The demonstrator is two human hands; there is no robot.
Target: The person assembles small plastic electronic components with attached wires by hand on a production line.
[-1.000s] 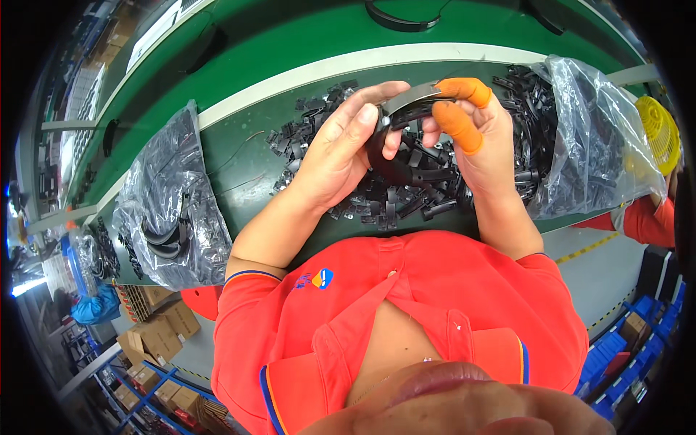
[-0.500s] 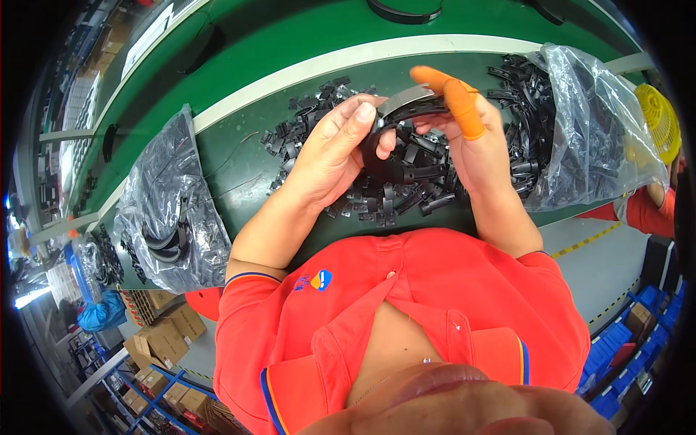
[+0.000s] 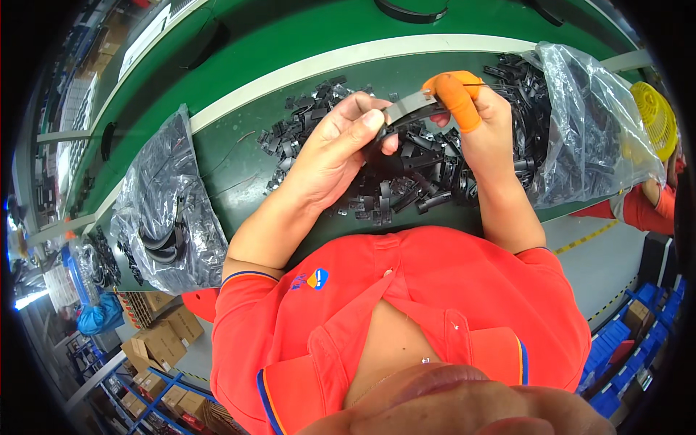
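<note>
While the left hand [image 3: 330, 156] pinches 1 end of a curved black plastic strip [image 3: 407, 109], the right hand [image 3: 484, 134], its forefinger capped in an orange finger cot [image 3: 455, 93], grips the other end, so both hands are clamped on that 1 part, close together above the dark green bench [image 3: 239, 156]. The strip sits at about 12 o'clock from the person's chest, raised over a heap of small black parts [image 3: 406, 174]. At 2 o'clock a clear bag [image 3: 594, 123] spills more black pieces; at 9 o'clock a second bag [image 3: 163, 217] holds what look like long curved bands, though the plastic blurs them. Judging by the large loose heap and the full bags, most of the work appears left, with only this piece in hand.
</note>
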